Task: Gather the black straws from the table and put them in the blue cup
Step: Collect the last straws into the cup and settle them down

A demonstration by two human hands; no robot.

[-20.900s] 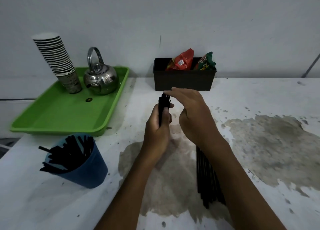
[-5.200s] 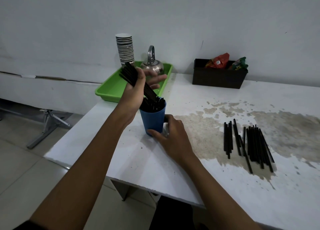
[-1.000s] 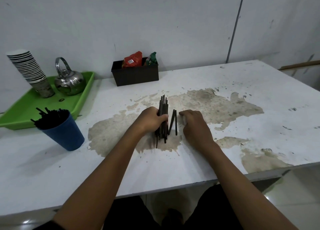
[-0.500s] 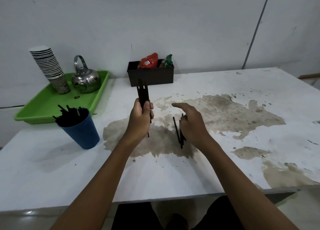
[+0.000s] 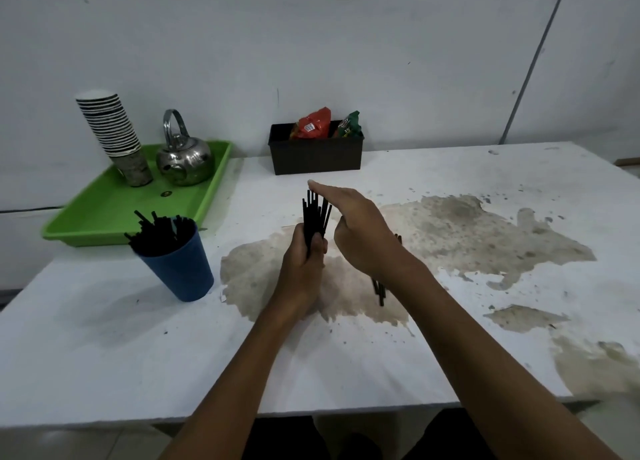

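My left hand [image 5: 304,262] grips a bundle of black straws [image 5: 314,213] upright over the middle of the table. My right hand [image 5: 360,231] is flat, its straight fingers lying across the straws' top ends. A few more black straws [image 5: 379,288] lie on the table under my right forearm, mostly hidden by it. The blue cup [image 5: 180,263] stands to the left, leaning slightly, packed with several black straws [image 5: 159,232].
A green tray [image 5: 104,213] at the back left carries a stack of paper cups [image 5: 110,130] and a steel kettle [image 5: 183,158]. A black box [image 5: 315,153] with snack packets sits against the wall. The white table [image 5: 485,338] has brown stains.
My left hand has moved the bundle right, toward the table's middle. My right hand has left the loose straws on the table and come to lie flat on the bundle's top ends.
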